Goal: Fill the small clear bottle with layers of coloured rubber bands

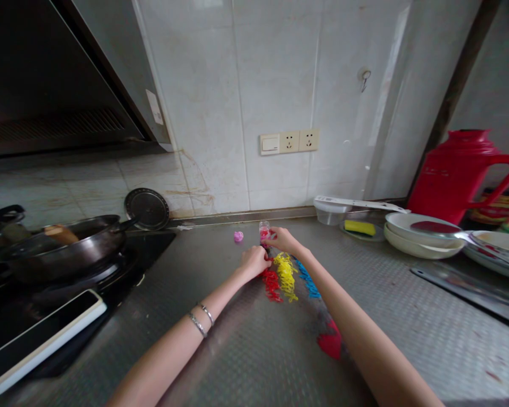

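A small clear bottle (263, 226) with red bits inside is near the back of the counter. My right hand (282, 238) has its fingers closed round the bottle's side. Just in front of it, my left hand (255, 262) is closed in a pinch at the far end of a pile of small red loops (272, 285); what its fingertips hold is hidden. Beside the red pile lie small yellow loops (285, 276), and small blue loops (307, 278) lie partly behind my right forearm. A pink-purple cap (238, 236) sits left of the bottle.
A red-and-clear packet (331, 341) lies near my right forearm. On the left are a stove with a steel pan (68, 249) and a white-edged device (46, 342). Bowls (424, 243), a yellow sponge (359, 228), a knife (470, 291) and a red thermos (453, 175) stand or lie right.
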Tool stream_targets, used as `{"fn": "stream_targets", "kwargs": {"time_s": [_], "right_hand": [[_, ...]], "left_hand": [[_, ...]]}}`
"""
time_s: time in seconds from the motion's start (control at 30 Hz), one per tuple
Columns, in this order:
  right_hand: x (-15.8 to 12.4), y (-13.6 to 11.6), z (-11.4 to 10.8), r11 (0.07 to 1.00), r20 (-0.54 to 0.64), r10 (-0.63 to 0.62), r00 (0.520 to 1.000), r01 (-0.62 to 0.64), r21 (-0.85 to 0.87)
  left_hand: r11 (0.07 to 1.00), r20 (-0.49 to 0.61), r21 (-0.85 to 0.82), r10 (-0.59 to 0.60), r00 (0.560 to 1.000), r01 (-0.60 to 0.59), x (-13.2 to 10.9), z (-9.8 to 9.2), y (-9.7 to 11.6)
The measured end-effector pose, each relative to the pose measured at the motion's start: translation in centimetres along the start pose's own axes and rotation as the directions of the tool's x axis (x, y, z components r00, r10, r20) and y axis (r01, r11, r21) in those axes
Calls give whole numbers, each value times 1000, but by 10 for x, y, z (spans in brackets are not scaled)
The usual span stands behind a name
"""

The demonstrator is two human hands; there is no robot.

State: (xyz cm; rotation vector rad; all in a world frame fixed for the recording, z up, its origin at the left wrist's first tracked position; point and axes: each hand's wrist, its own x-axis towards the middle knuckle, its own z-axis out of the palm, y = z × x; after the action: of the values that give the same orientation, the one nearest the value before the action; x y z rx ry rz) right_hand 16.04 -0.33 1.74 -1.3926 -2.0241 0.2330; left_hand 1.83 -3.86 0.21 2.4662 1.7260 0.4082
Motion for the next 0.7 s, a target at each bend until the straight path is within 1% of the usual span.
{"fn": "stream_targets", "kwargs": {"time_s": [0.27, 0.43, 0.53, 0.63, 0.7], "right_hand": [[0, 0, 0, 1000, -10, -21, 1000, 21, 10], [0, 1, 0, 1000, 0, -14, 1000, 14, 12], [-1, 0, -1, 1000, 2, -6, 1000, 6, 5], [-1, -2, -2, 1000, 3, -13, 1000, 13, 15], [-1, -2, -2, 1000, 4, -13, 1000, 13, 15]], "left_hand": [[998, 5, -57, 15, 1000, -14, 5, 5, -3], [996, -4, -83, -14, 1000, 13, 9, 8, -6], [993, 14, -112, -24, 1000, 25, 11, 9, -9], [986, 41, -165, -10, 999, 17, 14, 7, -15], [976, 46, -216, 20, 999, -9, 17, 0, -20]]}}
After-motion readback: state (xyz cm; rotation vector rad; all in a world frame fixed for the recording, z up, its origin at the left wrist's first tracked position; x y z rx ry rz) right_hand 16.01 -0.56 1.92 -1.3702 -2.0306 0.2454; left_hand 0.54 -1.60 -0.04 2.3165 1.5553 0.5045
